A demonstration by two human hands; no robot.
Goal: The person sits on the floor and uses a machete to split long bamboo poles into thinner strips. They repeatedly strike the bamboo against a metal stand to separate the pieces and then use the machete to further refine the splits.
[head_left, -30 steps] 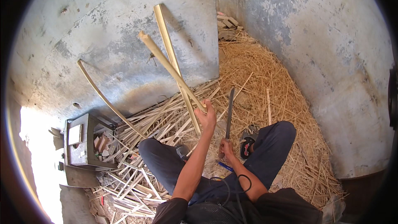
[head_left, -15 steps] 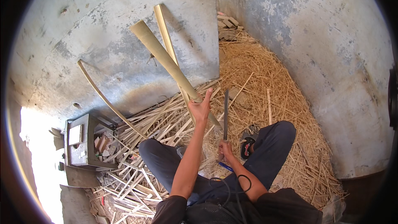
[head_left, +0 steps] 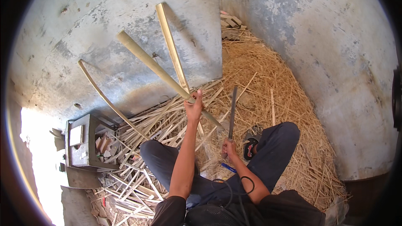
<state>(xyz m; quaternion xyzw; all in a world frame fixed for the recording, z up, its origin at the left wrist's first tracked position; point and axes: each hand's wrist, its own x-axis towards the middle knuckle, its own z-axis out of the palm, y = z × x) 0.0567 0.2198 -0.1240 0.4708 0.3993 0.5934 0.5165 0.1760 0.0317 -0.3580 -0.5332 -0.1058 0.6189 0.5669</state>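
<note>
A bamboo pole (head_left: 153, 65) slants up to the left toward the wall, and my left hand (head_left: 194, 106) is wrapped round it near its lower part. Its lower end reaches down toward the middle, close to the blade. My right hand (head_left: 228, 148) is closed on the handle of a long, narrow knife (head_left: 233, 113), whose dark blade stands nearly upright, just right of the pole's lower end. Behind the pole, a split bamboo length (head_left: 172, 48) leans on the wall.
Pale bamboo strips (head_left: 134, 184) lie heaped at the left, and straw-like shavings (head_left: 284, 104) cover the right. A thin curved strip (head_left: 106, 99) leans on the wall. A wooden stool-like frame (head_left: 86, 146) lies at far left. Near my lap is a blue object (head_left: 228, 168).
My left hand has moved slightly left, and the pole's upper end has swung left and down. The knife blade now tilts a little more to the right.
</note>
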